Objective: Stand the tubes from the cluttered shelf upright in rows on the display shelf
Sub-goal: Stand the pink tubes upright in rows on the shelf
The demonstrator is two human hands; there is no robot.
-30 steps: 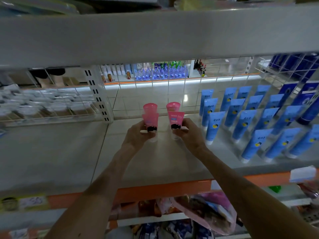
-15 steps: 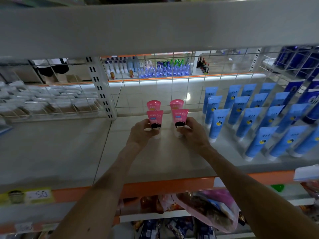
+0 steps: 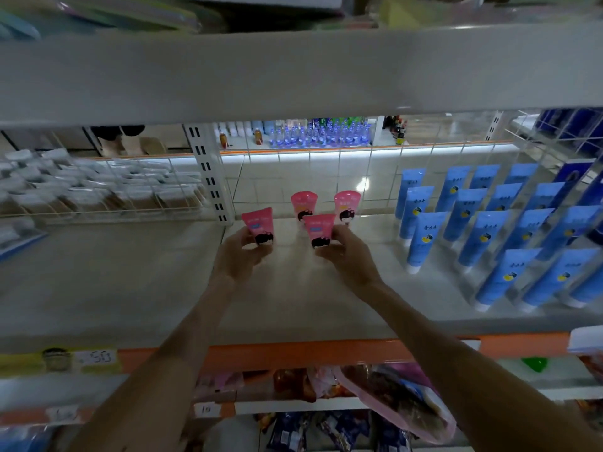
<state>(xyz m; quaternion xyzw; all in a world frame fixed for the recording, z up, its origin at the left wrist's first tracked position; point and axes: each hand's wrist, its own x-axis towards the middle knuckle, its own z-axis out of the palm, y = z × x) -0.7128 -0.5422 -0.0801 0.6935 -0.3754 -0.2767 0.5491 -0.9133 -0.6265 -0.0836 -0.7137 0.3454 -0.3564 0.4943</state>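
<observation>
on the display shelf (image 3: 130, 282), 2 pink tubes stand cap-down near the back edge, the back left tube (image 3: 302, 203) and the back right tube (image 3: 347, 203), close but apart. the left hand (image 3: 239, 257) has its fingers curled round the lower part of the front left tube (image 3: 257, 225), which leans slightly and sits left of the back pair. the right hand (image 3: 350, 257) grips the front right tube (image 3: 319, 231) low down, just in front of the back 2. fingers hide whether either cap touches the shelf. the blue tubes (image 3: 483, 230) fill rows toward the right edge. these tubes look top-heavy, wide at the crimp and narrow at the cap, so letting go of a leaning 1 would likely tip it. a toppling front tube, or a knuckle brushing backward, could knock over the back pair. setting the front left tube where it is would probably leave the row crooked.
</observation>
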